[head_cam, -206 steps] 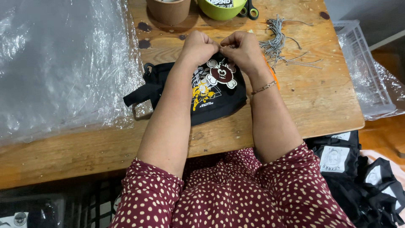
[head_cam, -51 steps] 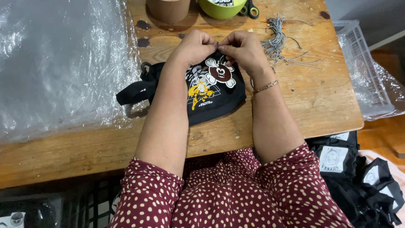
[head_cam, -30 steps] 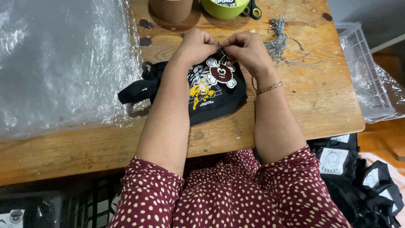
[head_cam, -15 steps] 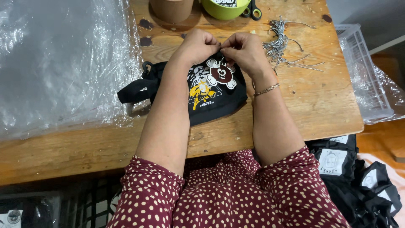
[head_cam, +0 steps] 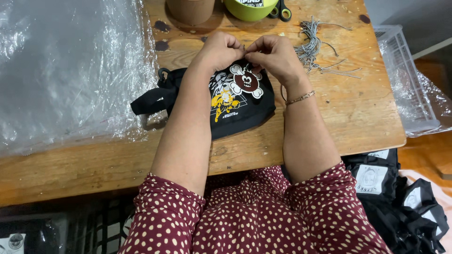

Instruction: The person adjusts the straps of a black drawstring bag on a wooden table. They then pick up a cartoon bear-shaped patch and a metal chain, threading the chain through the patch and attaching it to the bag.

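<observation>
While the fingertips of both hands are pinched together at one spot, a black pouch (head_cam: 235,101) is worked at its far edge.
The left hand (head_cam: 220,49) and right hand (head_cam: 273,55) are met knuckle to knuckle; what is clamped between them cannot be told. The pouch is laid near the middle of the wooden table (head_cam: 358,108). Ball chains (head_cam: 313,44) are heaped just beside the right hand, toward the far right corner; clear plastic sheeting (head_cam: 66,70) is spread over the left end.
</observation>
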